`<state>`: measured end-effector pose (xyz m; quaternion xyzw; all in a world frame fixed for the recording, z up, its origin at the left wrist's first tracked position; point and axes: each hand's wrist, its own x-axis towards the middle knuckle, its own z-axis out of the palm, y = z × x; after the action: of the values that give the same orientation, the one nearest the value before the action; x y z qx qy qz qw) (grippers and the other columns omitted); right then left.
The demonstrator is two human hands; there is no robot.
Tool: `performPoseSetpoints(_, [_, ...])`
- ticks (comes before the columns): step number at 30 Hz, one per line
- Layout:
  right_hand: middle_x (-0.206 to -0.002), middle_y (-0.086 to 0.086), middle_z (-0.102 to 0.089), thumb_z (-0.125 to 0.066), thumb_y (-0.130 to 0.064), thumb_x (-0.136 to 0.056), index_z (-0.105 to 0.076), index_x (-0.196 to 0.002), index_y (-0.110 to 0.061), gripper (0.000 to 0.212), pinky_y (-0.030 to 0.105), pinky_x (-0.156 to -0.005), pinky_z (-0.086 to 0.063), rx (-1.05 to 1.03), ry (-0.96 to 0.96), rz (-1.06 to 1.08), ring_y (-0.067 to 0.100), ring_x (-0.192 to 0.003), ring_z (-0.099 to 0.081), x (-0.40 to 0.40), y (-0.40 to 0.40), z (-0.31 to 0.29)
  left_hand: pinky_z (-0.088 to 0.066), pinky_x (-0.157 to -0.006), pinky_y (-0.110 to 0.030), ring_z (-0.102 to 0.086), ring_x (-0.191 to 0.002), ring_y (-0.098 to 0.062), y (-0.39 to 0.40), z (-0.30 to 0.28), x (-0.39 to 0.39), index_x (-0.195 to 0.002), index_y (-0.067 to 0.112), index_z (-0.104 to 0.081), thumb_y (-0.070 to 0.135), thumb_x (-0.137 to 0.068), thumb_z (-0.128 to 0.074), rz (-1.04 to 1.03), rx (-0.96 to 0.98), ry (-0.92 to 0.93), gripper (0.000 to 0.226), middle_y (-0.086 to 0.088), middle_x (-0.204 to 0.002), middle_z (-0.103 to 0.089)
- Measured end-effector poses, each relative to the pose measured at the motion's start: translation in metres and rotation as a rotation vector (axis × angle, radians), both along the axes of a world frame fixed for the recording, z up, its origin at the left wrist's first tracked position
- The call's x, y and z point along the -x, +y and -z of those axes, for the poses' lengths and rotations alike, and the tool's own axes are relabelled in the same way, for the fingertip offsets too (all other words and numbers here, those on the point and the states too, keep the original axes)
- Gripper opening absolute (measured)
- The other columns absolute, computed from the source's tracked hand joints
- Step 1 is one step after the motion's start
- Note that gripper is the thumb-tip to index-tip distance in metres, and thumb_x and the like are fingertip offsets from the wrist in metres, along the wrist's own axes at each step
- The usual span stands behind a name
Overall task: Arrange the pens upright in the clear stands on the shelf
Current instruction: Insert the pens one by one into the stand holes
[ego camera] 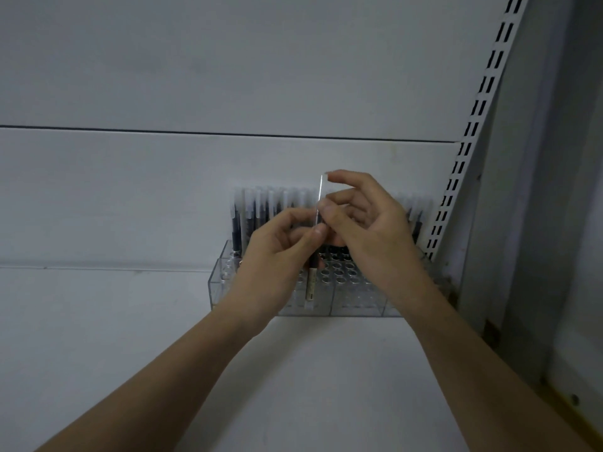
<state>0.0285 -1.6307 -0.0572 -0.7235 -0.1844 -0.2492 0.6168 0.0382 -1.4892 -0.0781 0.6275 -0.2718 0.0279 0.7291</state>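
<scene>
While two bare arms reach up from the bottom of the view, both hands meet in front of the clear stands (355, 298), and both have hold of one pen (318, 223). The left hand (277, 256) is just in front of the stands. Its fingers are curled in, and its thumb and first finger pinch the pen about halfway up. The right hand (365, 223) is beside it, a little higher. Its thumb and one finger pinch the pen just above the left hand's pinch. Another finger of the right hand is bent over the pen's white cap at the very top. The rest of its fingers are loosely curled and touch nothing I can see.

That pen stands almost straight up. Its dark lower part goes down behind the left hand toward the front row of the stands. I cannot tell if its tip is inside a hole yet.

The stands sit side by side on the white shelf (98, 337), close to the corner. The front rows of round holes are open. At the back of the stands, a row of pens (257, 210) with pale caps stands upright. A few more pens (416, 220) stand at the back on the right end.

Behind the stands is the white back wall (195, 76). Right of the stands, a metal strip with slots (470, 132) runs up the wall at a slant.
</scene>
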Motion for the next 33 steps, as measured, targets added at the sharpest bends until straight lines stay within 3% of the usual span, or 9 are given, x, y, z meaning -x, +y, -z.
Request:
performPoseSetpoints(4, [-0.093,-0.007,-0.069,-0.068,-0.013,-0.093,-0.061,-0.123,-0.028,0.034,0.022,-0.066,-0.058,-0.006,-0.017,0.02,0.012,-0.084,-0.07,-0.001,0.0,0.001,-0.056,-0.069,-0.027,-0.069,-0.084,-0.016,0.0,0.001,-0.001,-0.112,0.007,-0.065,0.013,-0.096,-0.057,-0.005,-0.005,0.003,0.019,-0.008,-0.09,-0.077])
performPoseSetpoints(8, [-0.092,-0.005,-0.07,-0.068,-0.011,-0.093,-0.062,-0.121,-0.028,0.033,0.022,-0.068,-0.057,0.003,-0.033,0.044,0.01,-0.083,-0.07,-0.001,-0.002,-0.001,-0.054,-0.074,-0.02,-0.07,-0.089,-0.006,0.0,0.001,-0.001,-0.117,0.01,-0.065,0.015,-0.097,-0.056,-0.031,-0.08,-0.043,0.022,0.0,-0.095,-0.077])
performPoseSetpoints(13, [-0.098,-0.005,-0.069,-0.068,-0.017,-0.094,-0.06,-0.123,-0.032,0.033,0.023,-0.072,-0.058,-0.025,-0.067,0.201,0.008,-0.085,-0.069,-0.003,-0.012,-0.003,-0.048,-0.095,-0.025,-0.057,-0.11,0.0,0.003,0.01,-0.006,-0.133,0.028,-0.055,0.052,-0.091,-0.05,-0.243,-0.598,-0.3,0.048,0.018,-0.115,-0.066])
performPoseSetpoints(16, [-0.1,-0.002,-0.07,-0.066,-0.015,-0.095,-0.06,-0.122,-0.032,0.032,0.028,-0.071,-0.059,-0.109,-0.119,0.311,0.012,-0.084,-0.07,-0.004,-0.022,-0.008,-0.04,-0.104,-0.032,-0.045,-0.125,-0.007,0.004,0.015,-0.007,-0.142,0.029,-0.05,0.067,-0.09,-0.04,-0.339,-0.934,-0.517,0.065,0.014,-0.135,-0.056])
performPoseSetpoints(18, [-0.101,-0.002,-0.068,-0.065,-0.016,-0.096,-0.059,-0.122,-0.032,0.031,0.031,-0.073,-0.06,-0.12,-0.158,0.394,0.013,-0.084,-0.068,-0.004,-0.029,-0.01,-0.036,-0.105,-0.035,-0.041,-0.13,-0.011,0.004,0.017,-0.007,-0.145,0.032,-0.046,0.068,-0.091,-0.033,-0.369,-1.1,-0.602,0.066,0.013,-0.142,-0.05])
performPoseSetpoints(21, [-0.102,-0.005,-0.066,-0.062,-0.017,-0.098,-0.058,-0.124,-0.03,0.03,0.021,-0.074,-0.056,-0.099,-0.203,0.496,0.007,-0.085,-0.065,-0.004,-0.036,-0.011,-0.028,-0.109,-0.034,-0.031,-0.137,-0.012,0.003,0.022,-0.007,-0.151,0.039,-0.031,0.059,-0.096,-0.041,-0.358,-1.29,-0.626,0.059,0.015,-0.15,-0.037])
performPoseSetpoints(25, [-0.103,-0.008,-0.064,-0.061,-0.017,-0.098,-0.058,-0.124,-0.029,0.028,0.012,-0.073,-0.05,-0.084,-0.21,0.551,0.005,-0.088,-0.064,-0.005,-0.042,-0.011,-0.025,-0.11,-0.034,-0.027,-0.139,-0.015,0.002,0.024,-0.007,-0.155,0.04,-0.02,0.053,-0.097,-0.046,-0.359,-1.356,-0.67,0.064,0.013,-0.153,-0.031])
performPoseSetpoints(30, [-0.101,-0.008,-0.065,-0.062,-0.017,-0.098,-0.058,-0.121,-0.03,0.027,0.012,-0.071,-0.05,-0.034,-0.174,0.566,0.003,-0.086,-0.064,-0.008,-0.043,-0.008,-0.027,-0.109,-0.036,-0.029,-0.138,-0.017,0.002,0.026,-0.009,-0.154,0.04,-0.025,0.053,-0.097,-0.048,-0.374,-1.342,-0.686,0.062,0.011,-0.152,-0.032])
performPoseSetpoints(33, [-0.1,-0.011,-0.063,-0.061,-0.015,-0.097,-0.058,-0.118,-0.031,0.026,0.01,-0.067,-0.049,0.117,-0.058,0.538,-0.003,-0.082,-0.062,-0.013,-0.046,-0.003,-0.028,-0.107,-0.036,-0.031,-0.137,-0.018,0.002,0.028,-0.01,-0.153,0.039,-0.028,0.053,-0.096,-0.049,-0.381,-1.323,-0.695,0.062,0.011,-0.151,-0.035])
